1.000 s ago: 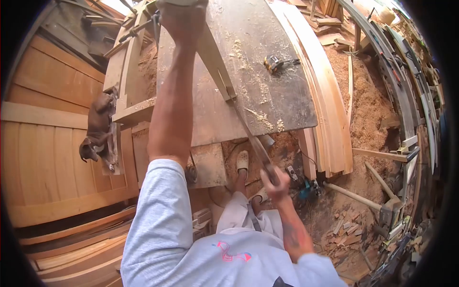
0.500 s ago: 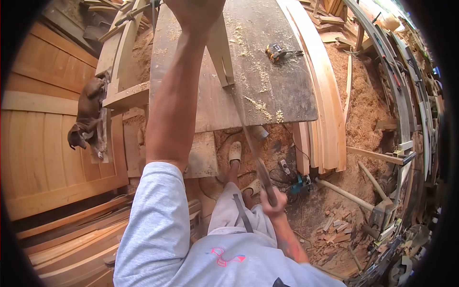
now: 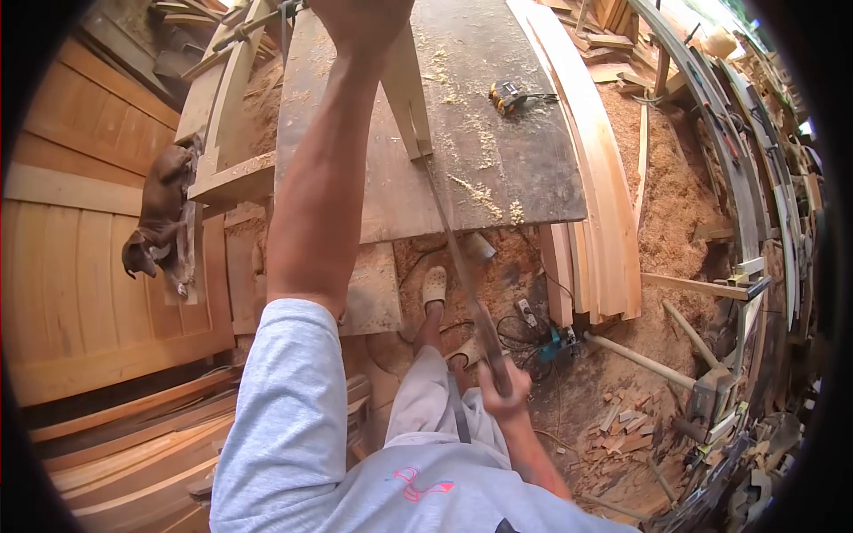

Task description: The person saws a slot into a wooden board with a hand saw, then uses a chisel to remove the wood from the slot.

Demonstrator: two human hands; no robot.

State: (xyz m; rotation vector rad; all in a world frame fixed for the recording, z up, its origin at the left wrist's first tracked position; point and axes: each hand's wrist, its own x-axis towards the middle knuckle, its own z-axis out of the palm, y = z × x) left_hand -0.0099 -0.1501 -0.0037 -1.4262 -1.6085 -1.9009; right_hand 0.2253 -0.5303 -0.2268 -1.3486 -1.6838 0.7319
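My right hand (image 3: 505, 389) is closed round the handle end of a long, narrow saw (image 3: 468, 275). The saw's blade runs up to the end of a light wooden piece (image 3: 407, 93) with a slit near its tip. That piece lies on the shaving-strewn workbench (image 3: 533, 191). At the top edge of the view, my left hand (image 3: 362, 19) is over the far part of the wooden piece; its fingers are cut off by the frame. A yellow and black tape measure (image 3: 508, 97) rests on the bench to the right.
Long boards (image 3: 597, 178) run along the bench's right side. At the left a brown dog (image 3: 162, 209) lies on wooden panels (image 3: 80, 293). Below the bench are a teal power tool (image 3: 558, 345), cords and wood scraps (image 3: 626, 431). A metal clamp (image 3: 253, 27) is at the upper left.
The view has shifted slightly. My right hand and the saw's handle end are a little lower and further left; my left arm keeps nearly the same pose.
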